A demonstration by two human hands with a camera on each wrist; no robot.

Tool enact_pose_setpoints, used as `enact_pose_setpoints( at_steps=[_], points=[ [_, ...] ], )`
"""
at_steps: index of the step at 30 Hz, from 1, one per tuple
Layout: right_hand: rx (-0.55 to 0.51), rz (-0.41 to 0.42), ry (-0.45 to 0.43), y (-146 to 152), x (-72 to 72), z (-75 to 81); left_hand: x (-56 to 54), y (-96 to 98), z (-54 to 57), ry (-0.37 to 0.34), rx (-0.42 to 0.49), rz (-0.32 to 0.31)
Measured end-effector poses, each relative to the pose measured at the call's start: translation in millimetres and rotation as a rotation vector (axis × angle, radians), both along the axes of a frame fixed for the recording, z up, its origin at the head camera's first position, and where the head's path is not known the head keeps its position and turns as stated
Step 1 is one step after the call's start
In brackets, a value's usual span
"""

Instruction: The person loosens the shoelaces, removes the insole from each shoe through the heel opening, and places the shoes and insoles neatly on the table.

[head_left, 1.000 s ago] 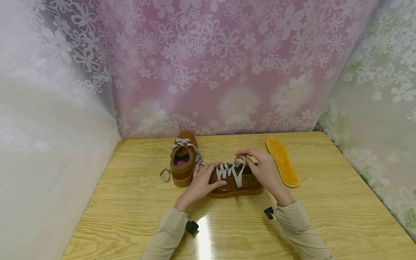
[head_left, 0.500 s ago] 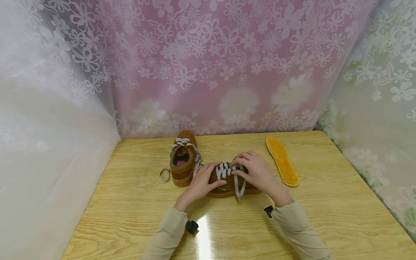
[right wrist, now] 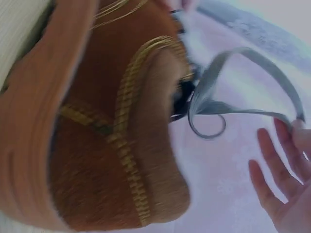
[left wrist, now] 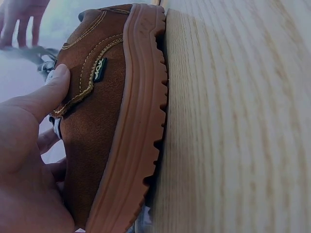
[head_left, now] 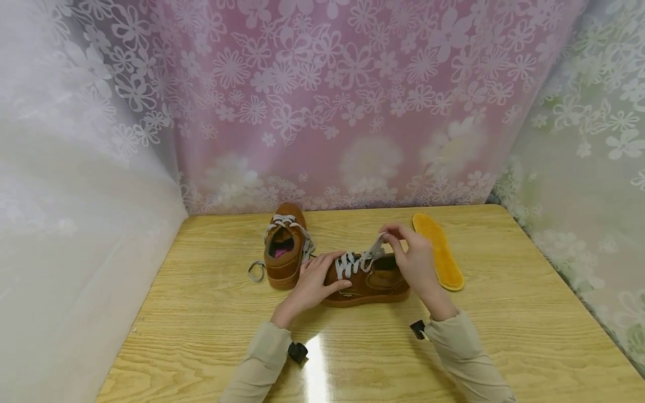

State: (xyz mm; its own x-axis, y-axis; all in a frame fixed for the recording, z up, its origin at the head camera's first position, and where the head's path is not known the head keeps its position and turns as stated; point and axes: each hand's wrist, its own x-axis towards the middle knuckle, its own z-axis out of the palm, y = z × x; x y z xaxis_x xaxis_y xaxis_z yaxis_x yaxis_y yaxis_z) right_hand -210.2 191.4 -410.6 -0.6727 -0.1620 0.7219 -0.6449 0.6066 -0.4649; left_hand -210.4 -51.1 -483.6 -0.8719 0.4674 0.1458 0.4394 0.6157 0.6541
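A brown shoe (head_left: pixel 363 288) lies on the table with its toe to the left and its opening to the right. My left hand (head_left: pixel 316 280) grips its toe end, thumb on the near side and fingers over the far side. Above the shoe's opening, my right hand (head_left: pixel 414 258) pinches a grey shoelace (head_left: pixel 375 249) between thumb and finger and pulls it up taut. In the right wrist view the shoelace (right wrist: pixel 243 109) forms a loop between the shoe (right wrist: pixel 97 145) and the fingertips. The left wrist view shows my thumb on the shoe's side (left wrist: pixel 104 111).
A second brown shoe (head_left: pixel 284 274) stands to the left, toe away from me, its loose lace (head_left: pixel 256 271) trailing on the table (head_left: pixel 211 336). An orange insole (head_left: pixel 438 249) lies behind my right hand. Floral curtains (head_left: pixel 332 112) hang round the table.
My right hand first dipped toward the laces, then rose back to the right, drawing the shoelace up and away from the shoe. The left hand has kept its place on the toe.
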Motion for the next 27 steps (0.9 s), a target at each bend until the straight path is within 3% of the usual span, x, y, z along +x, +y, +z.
enact_pose_setpoints(
  at_steps=[2,5,13,16,21,27],
  points=[
    [-0.149,0.062,-0.016,0,2.9,4.8,0.1,-0.5,0.6,-0.004,-0.005,0.003],
    [-0.241,0.173,-0.067,0,7.7,10.6,0.1,-1.0,1.6,-0.001,-0.008,0.006],
    [-0.28,0.456,-0.274,-3,23.6,20.5,-0.7,-0.3,1.5,0.006,-0.004,0.003],
    [-0.248,0.481,-0.323,-1,23.9,21.1,-0.9,0.0,0.6,0.006,-0.006,0.004],
    [-0.001,0.356,-0.35,1,14.8,15.0,-0.6,0.5,0.6,0.002,-0.012,0.005],
    [0.316,0.074,-0.317,5,6.5,4.2,-0.1,1.3,0.4,0.02,-0.021,0.001]
  ],
)
